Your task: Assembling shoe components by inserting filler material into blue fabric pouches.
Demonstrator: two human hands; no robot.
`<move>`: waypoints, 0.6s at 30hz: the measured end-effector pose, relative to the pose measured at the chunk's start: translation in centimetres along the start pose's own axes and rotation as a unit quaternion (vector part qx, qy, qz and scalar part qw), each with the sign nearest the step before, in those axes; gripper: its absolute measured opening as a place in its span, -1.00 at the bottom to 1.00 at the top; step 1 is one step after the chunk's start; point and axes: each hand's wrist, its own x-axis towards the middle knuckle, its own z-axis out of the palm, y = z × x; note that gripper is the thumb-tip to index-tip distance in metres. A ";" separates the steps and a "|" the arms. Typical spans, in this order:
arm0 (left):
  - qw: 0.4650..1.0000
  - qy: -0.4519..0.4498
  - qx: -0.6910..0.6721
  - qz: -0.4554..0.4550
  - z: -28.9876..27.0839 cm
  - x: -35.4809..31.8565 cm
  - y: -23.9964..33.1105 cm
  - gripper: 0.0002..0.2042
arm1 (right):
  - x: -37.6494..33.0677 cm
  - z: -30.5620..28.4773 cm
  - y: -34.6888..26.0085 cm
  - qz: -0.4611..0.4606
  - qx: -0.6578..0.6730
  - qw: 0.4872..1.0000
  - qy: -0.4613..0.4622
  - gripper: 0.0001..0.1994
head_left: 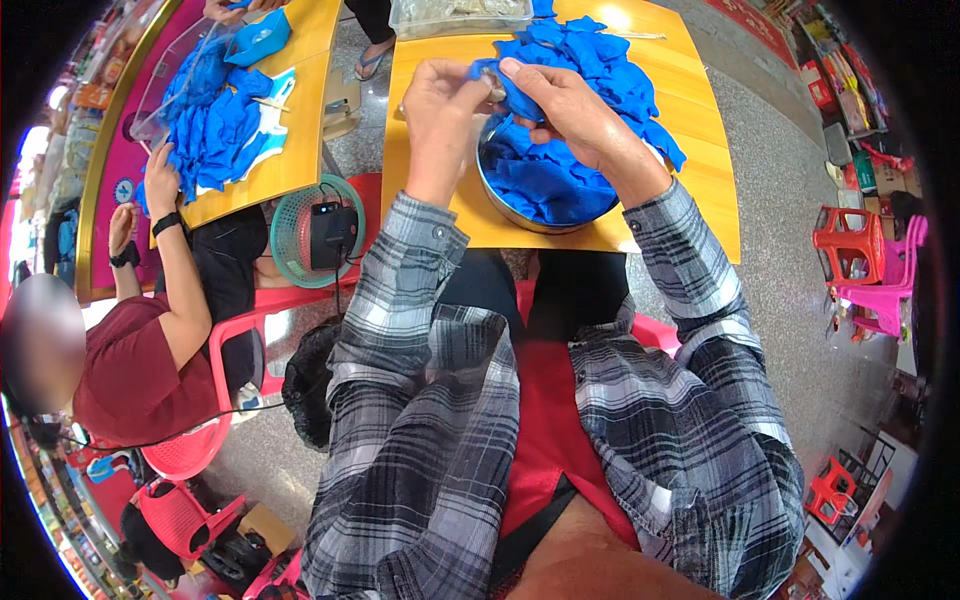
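Note:
Both my hands are raised over the near part of a yellow wooden table (pixel 420 215), working on one small blue cloth piece (pixel 515 98). My left hand (pixel 440 115) pinches its left edge, where a small greyish bit shows between the fingertips; I cannot make out what that is. My right hand (pixel 580 115) is closed on the cloth's right side, thumb on top. Just beneath, a round metal basin (pixel 530 222) holds more blue cloth (pixel 550 185). Beyond my right hand lies a loose heap of blue cloth pieces (pixel 590 65).
A clear plastic box (pixel 460 18) of pale items stands at the table's far edge, with a thin stick (pixel 635 36) to its right. At left, a person in a maroon shirt (pixel 150 375) handles blue cloth at another yellow table (pixel 310 60). A green basket (pixel 290 245) sits between us.

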 end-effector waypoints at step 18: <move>0.999 -0.034 -0.004 0.007 -2.9 0.3 0.0 -0.84 | -0.7 0.4 -0.5 -0.048 0.076 0.995 -0.040 -0.60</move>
